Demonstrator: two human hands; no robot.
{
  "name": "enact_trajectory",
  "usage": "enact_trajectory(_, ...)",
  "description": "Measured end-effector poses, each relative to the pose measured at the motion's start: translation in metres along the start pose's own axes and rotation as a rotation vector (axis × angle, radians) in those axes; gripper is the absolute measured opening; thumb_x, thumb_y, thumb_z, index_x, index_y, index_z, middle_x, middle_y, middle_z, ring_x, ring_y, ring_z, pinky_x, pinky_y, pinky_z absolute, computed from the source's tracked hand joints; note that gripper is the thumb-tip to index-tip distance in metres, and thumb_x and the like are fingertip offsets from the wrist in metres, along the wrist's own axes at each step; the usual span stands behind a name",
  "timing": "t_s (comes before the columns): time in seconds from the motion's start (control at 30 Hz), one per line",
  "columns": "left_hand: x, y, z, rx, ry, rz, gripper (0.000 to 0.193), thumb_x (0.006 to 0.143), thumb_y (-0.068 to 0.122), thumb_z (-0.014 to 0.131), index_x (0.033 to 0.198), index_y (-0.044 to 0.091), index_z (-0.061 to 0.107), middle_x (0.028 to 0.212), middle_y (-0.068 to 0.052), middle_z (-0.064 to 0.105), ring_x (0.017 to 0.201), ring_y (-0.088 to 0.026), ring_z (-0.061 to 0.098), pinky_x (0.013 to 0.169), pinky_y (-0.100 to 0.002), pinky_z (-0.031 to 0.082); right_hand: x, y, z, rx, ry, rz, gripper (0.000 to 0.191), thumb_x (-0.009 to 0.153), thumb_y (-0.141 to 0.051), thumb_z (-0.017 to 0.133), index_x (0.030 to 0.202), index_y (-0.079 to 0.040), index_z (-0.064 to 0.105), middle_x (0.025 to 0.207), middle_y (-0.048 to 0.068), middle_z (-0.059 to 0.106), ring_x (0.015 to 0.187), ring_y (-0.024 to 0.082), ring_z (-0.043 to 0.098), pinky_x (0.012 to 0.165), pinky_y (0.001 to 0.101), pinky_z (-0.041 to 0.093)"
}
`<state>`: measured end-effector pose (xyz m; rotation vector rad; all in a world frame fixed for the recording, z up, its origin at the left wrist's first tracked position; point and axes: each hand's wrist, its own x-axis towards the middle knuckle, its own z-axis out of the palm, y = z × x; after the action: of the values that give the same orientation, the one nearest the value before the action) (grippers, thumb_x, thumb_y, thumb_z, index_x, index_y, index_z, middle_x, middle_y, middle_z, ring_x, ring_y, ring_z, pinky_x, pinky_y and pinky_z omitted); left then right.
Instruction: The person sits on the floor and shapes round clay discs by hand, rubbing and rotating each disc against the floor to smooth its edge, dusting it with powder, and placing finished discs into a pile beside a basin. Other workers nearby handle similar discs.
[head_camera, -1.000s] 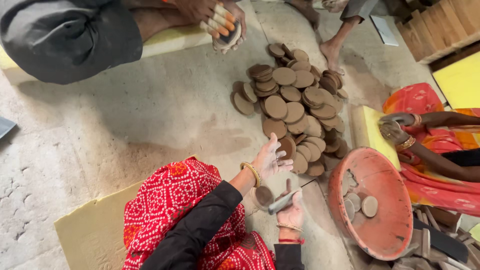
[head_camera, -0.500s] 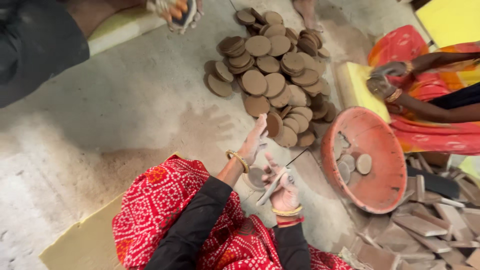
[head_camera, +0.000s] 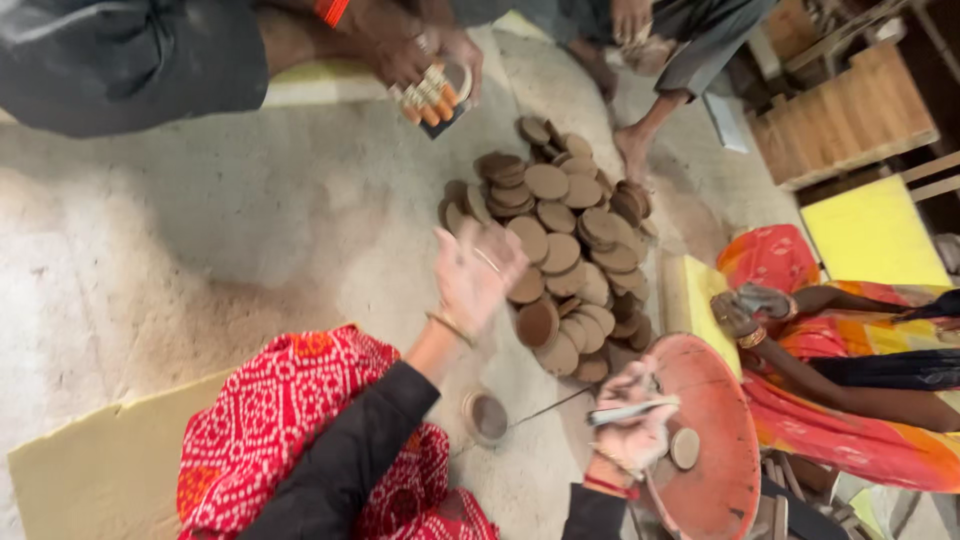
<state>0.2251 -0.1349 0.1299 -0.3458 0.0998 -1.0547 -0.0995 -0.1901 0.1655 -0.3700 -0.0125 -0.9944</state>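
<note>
My left hand (head_camera: 472, 272) is raised and blurred over the near edge of a heap of round brown clay discs (head_camera: 560, 235); its fingers are spread and hold nothing. My right hand (head_camera: 632, 425) is closed around a thin metal tool (head_camera: 600, 412) beside a shallow orange-red basin (head_camera: 715, 440) that holds one disc (head_camera: 684, 448). A single round clay piece (head_camera: 487, 415) lies on the ground between my arms. A red patterned cloth (head_camera: 290, 420) covers my lap.
Another person's hand (head_camera: 425, 60) at the top holds a small stack of pieces. A person in orange clothing (head_camera: 840, 370) sits at the right with a hand near a yellow foam pad (head_camera: 705, 300). Bare feet (head_camera: 635, 150) rest behind the heap. Wooden crates (head_camera: 850, 110) stand far right.
My left hand has lifted off the piece on the ground and swung up toward the heap. My right hand has moved right to the basin with the tool. The camera has shifted.
</note>
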Motion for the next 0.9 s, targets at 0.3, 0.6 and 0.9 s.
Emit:
enact_trajectory(0.3, 0.002, 0.010, -0.035, 0.133, 0.456, 0.200, 0.104, 0.081, 0.071, 0.059, 0.163, 0.026, 0.010, 0.168, -0.011, 0.019, 0.150, -0.039, 0.029, 0.118, -0.060, 0.028, -0.064, 0.017, -0.078, -0.346, 0.553, -0.258, 0.049, 0.091, -0.032, 0.074, 0.133, -0.015, 0.054, 0.143, 0.014, 0.064, 0.123, 0.029, 0.060, 0.102, 0.0392, 0.050)
enact_trajectory(0.6, 0.008, 0.007, -0.030, 0.489, 0.254, 0.128, 0.058, 0.097, 0.059, 0.056, 0.130, 0.014, 0.042, 0.131, -0.011, 0.049, 0.111, -0.027, 0.050, 0.095, -0.048, 0.040, -0.094, 0.061, -0.125, -0.304, 0.621, 0.026, 0.053, 0.093, -0.027, 0.069, 0.136, 0.002, 0.057, 0.129, 0.012, 0.068, 0.113, 0.026, 0.065, 0.099, 0.0402, 0.051)
enact_trajectory(0.9, -0.048, -0.031, -0.001, 2.241, -0.280, 0.018, 0.050, 0.096, 0.047, 0.070, 0.074, 0.002, 0.069, 0.067, -0.019, 0.061, 0.064, -0.034, 0.058, 0.065, -0.042, 0.051, -0.124, 0.122, -0.114, -0.680, 0.699, -0.037, 0.035, 0.089, -0.016, 0.071, 0.121, -0.001, 0.070, 0.110, 0.008, 0.072, 0.099, 0.023, 0.066, 0.090, 0.0379, 0.052)
